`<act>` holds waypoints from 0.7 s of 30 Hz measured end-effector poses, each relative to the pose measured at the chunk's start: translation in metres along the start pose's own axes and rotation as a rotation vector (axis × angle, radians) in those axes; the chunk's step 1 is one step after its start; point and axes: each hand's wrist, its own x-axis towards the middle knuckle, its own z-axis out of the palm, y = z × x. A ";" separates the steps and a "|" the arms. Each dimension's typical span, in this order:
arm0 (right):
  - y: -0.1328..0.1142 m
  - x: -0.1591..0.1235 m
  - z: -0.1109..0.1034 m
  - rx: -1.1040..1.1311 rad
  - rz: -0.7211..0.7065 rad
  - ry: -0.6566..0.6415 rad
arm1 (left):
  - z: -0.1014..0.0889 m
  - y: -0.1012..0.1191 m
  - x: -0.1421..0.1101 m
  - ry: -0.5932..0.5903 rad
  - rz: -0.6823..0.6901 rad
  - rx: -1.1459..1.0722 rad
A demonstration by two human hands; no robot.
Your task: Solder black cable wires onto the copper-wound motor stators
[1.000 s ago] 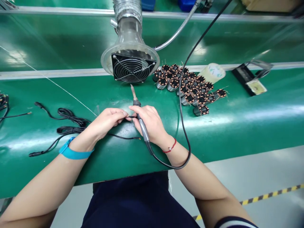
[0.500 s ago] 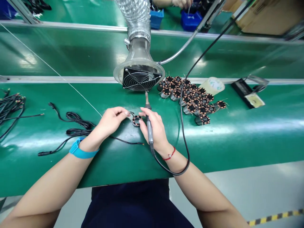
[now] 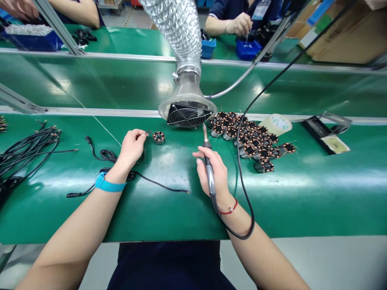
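My left hand [image 3: 132, 148] sits left of the middle of the green bench, its fingertips pinched on a thin wire [image 3: 148, 131]. Just beyond them, not touched by the hand, stands a small copper-wound coil [image 3: 158, 137]. My right hand [image 3: 211, 173] is shut around a soldering iron [image 3: 209, 169], whose tip [image 3: 204, 133] points away from me and touches nothing. A black cable [image 3: 157, 182] runs under my left wrist, ending in bare tips near my right hand. A blue wrist strap [image 3: 110, 185] circles my left wrist.
A fume extractor fan [image 3: 187, 115] with a foil duct [image 3: 181, 32] stands at the bench's back edge. Right of it lies a cluster of wound coils [image 3: 250, 141]. A black cable bundle [image 3: 27, 151] lies far left. Co-workers [image 3: 238, 20] sort parts at another bench.
My hands have moved apart, the left going left and the right going right. The coil no longer lies between them and now stands farther back. The view has tilted up.
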 end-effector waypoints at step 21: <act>-0.005 -0.005 0.005 0.185 0.033 -0.088 | 0.007 0.053 -0.074 -0.690 -0.200 -0.590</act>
